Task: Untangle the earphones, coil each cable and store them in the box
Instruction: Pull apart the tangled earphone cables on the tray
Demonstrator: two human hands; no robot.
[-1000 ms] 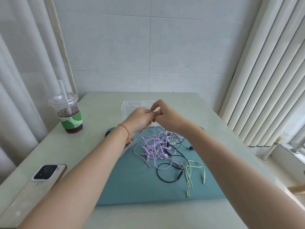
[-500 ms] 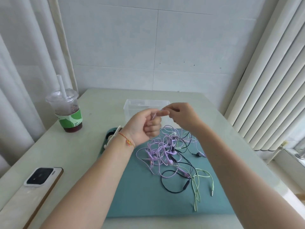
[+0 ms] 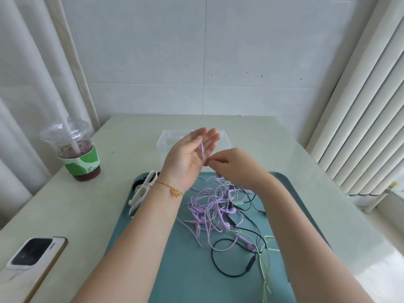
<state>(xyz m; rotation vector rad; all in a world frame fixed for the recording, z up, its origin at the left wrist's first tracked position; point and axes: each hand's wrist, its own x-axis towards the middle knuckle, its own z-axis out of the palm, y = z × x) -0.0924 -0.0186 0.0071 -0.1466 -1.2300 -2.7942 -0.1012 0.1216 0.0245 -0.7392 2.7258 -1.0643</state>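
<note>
A tangle of purple earphones (image 3: 213,206) lies on the teal mat (image 3: 175,270), mixed with a black earphone cable (image 3: 218,266) and a pale green one (image 3: 265,265). My left hand (image 3: 188,156) is raised palm up with straight fingers, and a purple jack plug (image 3: 202,150) lies across it. My right hand (image 3: 236,169) sits just right of that palm and pinches the purple cable near the plug. The clear plastic box (image 3: 162,141) stands behind both hands, partly hidden by them.
A plastic cup with a dark drink and a straw (image 3: 76,154) stands at the left. A phone (image 3: 32,256) lies face down near the left front edge. A white plastic object (image 3: 142,193) rests on the mat's left rim. Vertical blinds (image 3: 360,127) hang at the right.
My left hand has uncurled from a fist and turned palm up, showing the purple plug. My right hand has dropped lower, beside the left palm. The view has tilted.
</note>
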